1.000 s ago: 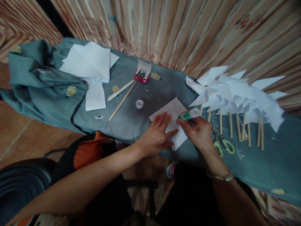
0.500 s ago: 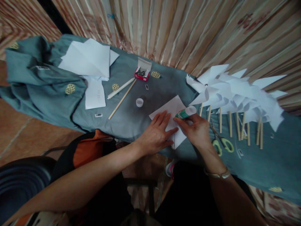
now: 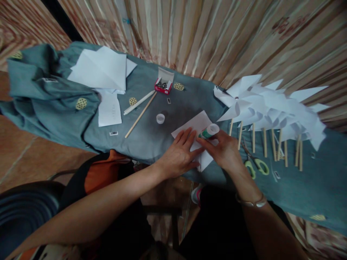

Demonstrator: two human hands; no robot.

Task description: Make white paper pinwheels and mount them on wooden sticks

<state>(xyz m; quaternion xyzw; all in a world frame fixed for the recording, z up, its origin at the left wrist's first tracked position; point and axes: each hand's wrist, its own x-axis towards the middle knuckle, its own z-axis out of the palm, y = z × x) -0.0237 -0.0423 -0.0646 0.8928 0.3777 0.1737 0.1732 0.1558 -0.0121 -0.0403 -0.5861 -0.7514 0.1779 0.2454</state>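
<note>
A white square of paper (image 3: 200, 124) lies on the grey-blue cloth (image 3: 151, 141) in front of me. My left hand (image 3: 179, 153) rests flat on the sheet, fingers stretched out, pinning it down. My right hand (image 3: 223, 151) is closed round a green and white glue stick (image 3: 209, 131), whose tip points down and left onto the paper right beside my left fingertips. The stick's white cap (image 3: 160, 118) stands on the cloth to the left of the sheet.
Several white paper pinwheels on wooden sticks (image 3: 271, 108) lie to the right, with green-handled scissors (image 3: 255, 164) below them. To the left are two loose sticks (image 3: 139, 108), a small red box of pins (image 3: 163, 86) and a pile of white sheets (image 3: 101, 70). A striped curtain hangs behind.
My right hand has slid the glue stick a little to the left across the paper, closer to my left fingers. My left hand has stayed flat on the sheet.
</note>
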